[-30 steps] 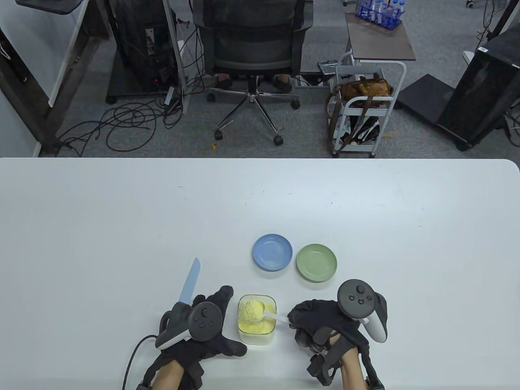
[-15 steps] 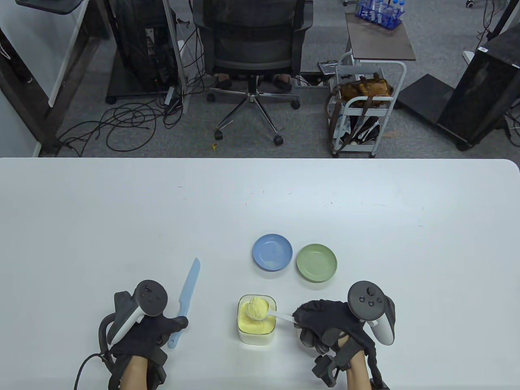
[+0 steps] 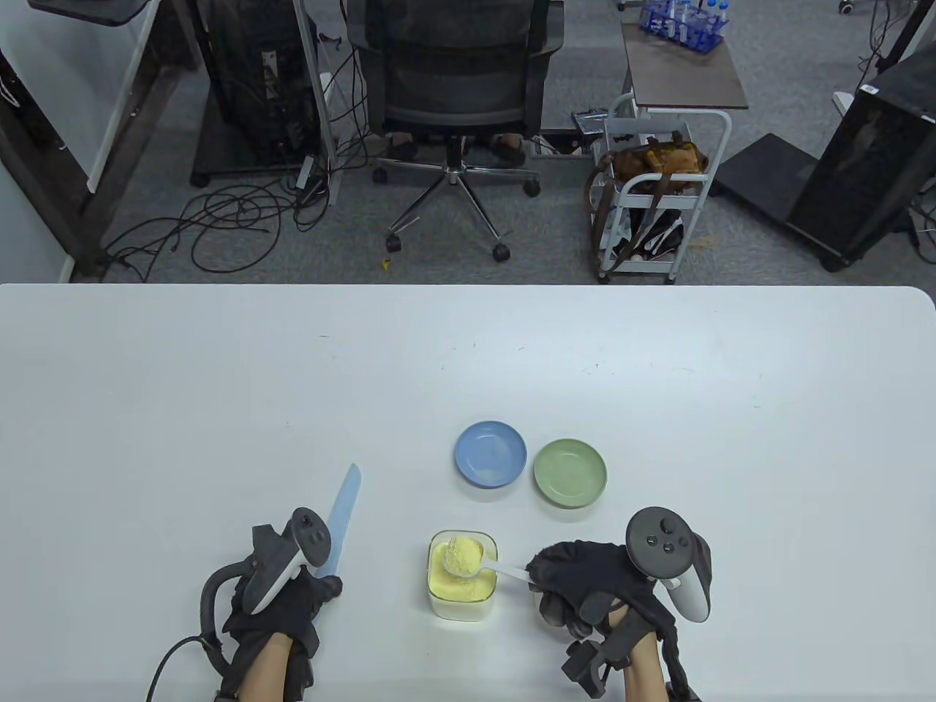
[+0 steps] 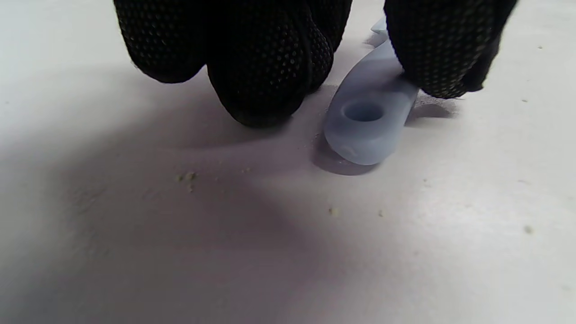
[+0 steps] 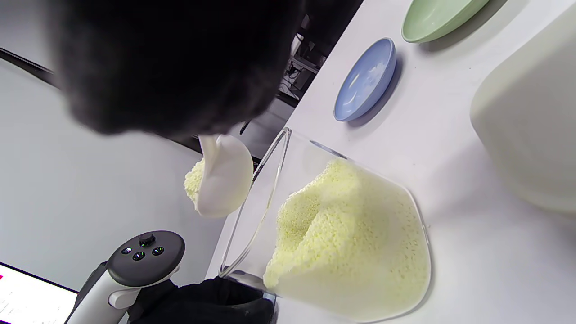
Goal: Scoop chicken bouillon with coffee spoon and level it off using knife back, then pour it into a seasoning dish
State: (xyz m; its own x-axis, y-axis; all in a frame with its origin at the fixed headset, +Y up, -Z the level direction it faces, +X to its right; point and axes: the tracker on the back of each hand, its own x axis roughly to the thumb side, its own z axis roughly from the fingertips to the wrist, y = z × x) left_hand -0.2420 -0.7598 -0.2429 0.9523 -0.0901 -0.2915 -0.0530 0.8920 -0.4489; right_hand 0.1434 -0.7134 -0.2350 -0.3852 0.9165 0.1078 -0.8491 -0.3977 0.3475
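My right hand (image 3: 537,578) pinches the handle of a white coffee spoon (image 3: 504,569). Its bowl, heaped with yellow chicken bouillon (image 3: 463,554), hovers over the clear bouillon container (image 3: 462,607). In the right wrist view the spoon (image 5: 225,180) hangs beside the container (image 5: 346,238). My left hand (image 3: 322,585) is to the left and grips the handle of the light blue knife (image 3: 342,512), whose blade points away from me. In the left wrist view the thumb and fingers (image 4: 265,67) close around the knife handle (image 4: 364,121) just above the table.
A blue seasoning dish (image 3: 490,453) and a green seasoning dish (image 3: 570,472) sit side by side behind the container, both without contents. Small bouillon crumbs (image 4: 186,177) lie on the white table (image 3: 219,402) near the knife handle. The table's far edge faces an office chair (image 3: 453,80).
My left hand left the container, moved left to the knife and closed on its handle. The right hand lifted the heaped spoon out of the powder and holds it still.
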